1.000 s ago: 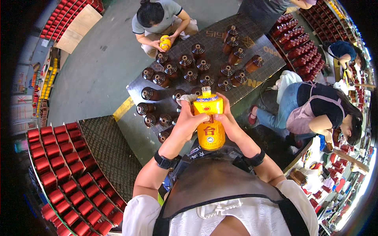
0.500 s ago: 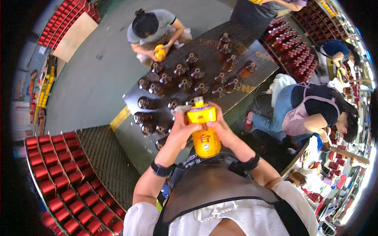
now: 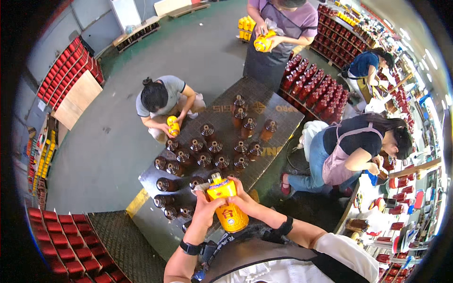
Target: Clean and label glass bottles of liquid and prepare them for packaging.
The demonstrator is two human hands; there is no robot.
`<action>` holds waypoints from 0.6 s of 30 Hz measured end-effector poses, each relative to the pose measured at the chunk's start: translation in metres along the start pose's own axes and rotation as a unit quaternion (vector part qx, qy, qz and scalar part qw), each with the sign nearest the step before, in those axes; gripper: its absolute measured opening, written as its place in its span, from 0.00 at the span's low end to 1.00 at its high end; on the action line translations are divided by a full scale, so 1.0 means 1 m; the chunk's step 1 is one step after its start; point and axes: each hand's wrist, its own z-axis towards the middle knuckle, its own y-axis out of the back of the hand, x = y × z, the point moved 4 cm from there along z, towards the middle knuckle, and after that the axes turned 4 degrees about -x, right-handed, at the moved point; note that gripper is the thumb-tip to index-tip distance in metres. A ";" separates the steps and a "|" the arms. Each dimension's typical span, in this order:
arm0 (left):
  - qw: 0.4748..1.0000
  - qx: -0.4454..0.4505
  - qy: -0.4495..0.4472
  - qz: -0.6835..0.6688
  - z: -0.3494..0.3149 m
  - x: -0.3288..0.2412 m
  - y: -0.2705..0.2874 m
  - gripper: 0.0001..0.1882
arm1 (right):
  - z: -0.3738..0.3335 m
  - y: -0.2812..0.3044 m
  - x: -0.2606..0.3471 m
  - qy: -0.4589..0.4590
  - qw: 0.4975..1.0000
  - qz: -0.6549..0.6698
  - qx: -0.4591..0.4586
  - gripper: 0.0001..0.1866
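A yellow bottle (image 3: 232, 218) with a blue band at its shoulder and a clear neck is held upright before my chest. My left hand (image 3: 205, 211) grips its left side, thumb across the front, with a pale cloth (image 3: 202, 187) by the fingers. On the other side, my right hand (image 3: 243, 199) is wrapped round the bottle, its thumb also on the front. Just beyond, several dark brown bottles (image 3: 204, 160) stand on a dark table (image 3: 278, 108), the closest of them partly hidden by my hands.
Across the table a crouching person (image 3: 163, 101) holds a yellow bottle (image 3: 173, 126). Another person (image 3: 283, 37) stands at the far end with one too. To the right, a person in a pink apron (image 3: 347, 155) bends over a crowded workbench (image 3: 351, 207). Red stacked cylinders (image 3: 71, 250) fill the lower left.
My view has tilted up, bringing the standing person's upper body and the far wall into sight. Both my hands keep hold of the yellow bottle, now lower in view and slightly tilted.
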 end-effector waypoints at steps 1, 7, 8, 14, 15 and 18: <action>1.000 -0.008 -0.001 -0.010 0.000 0.001 0.001 0.34 | 0.000 -0.001 0.001 0.003 1.000 -0.006 0.002 0.41; 0.999 0.010 0.027 -0.032 0.007 0.011 0.005 0.34 | -0.002 0.002 0.000 -0.002 1.000 -0.020 -0.013 0.41; 0.999 0.011 0.025 -0.029 0.006 0.011 0.006 0.34 | -0.003 0.002 0.000 -0.013 1.000 -0.016 -0.016 0.41; 0.998 0.030 0.030 -0.052 0.003 0.010 0.006 0.33 | -0.006 0.002 -0.008 -0.041 0.999 0.005 -0.027 0.41; 0.998 0.031 0.029 -0.052 0.001 0.009 0.007 0.33 | -0.007 0.003 -0.009 -0.039 0.999 0.003 -0.028 0.41; 0.996 0.045 0.049 -0.053 -0.001 0.009 0.010 0.33 | -0.006 0.004 -0.010 -0.055 0.998 0.026 -0.024 0.40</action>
